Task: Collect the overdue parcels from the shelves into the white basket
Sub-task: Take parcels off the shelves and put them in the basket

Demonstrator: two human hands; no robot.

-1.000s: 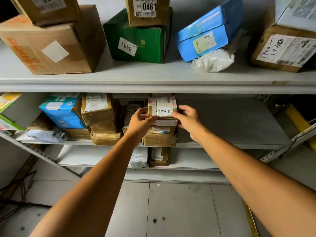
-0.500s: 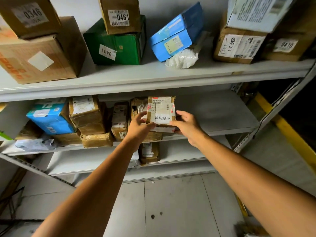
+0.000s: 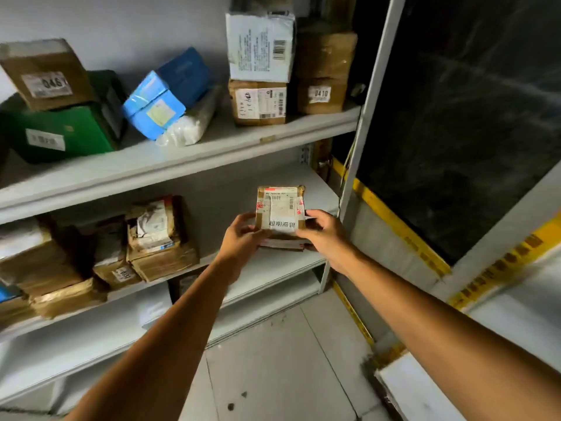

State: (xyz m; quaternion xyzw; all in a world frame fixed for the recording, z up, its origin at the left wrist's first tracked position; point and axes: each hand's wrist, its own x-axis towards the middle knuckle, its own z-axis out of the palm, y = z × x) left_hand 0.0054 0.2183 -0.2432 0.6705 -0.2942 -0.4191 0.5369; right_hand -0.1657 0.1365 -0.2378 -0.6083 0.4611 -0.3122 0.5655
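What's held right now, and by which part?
A small taped brown parcel, held between both hands: the left hand grips its lower left side, the right hand its lower right side.

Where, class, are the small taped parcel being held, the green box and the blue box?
small taped parcel [image 3: 280, 209]: head view, on its white label.
green box [image 3: 82, 132]: head view, on its front face.
blue box [image 3: 139, 112]: head view, on its pale front face.
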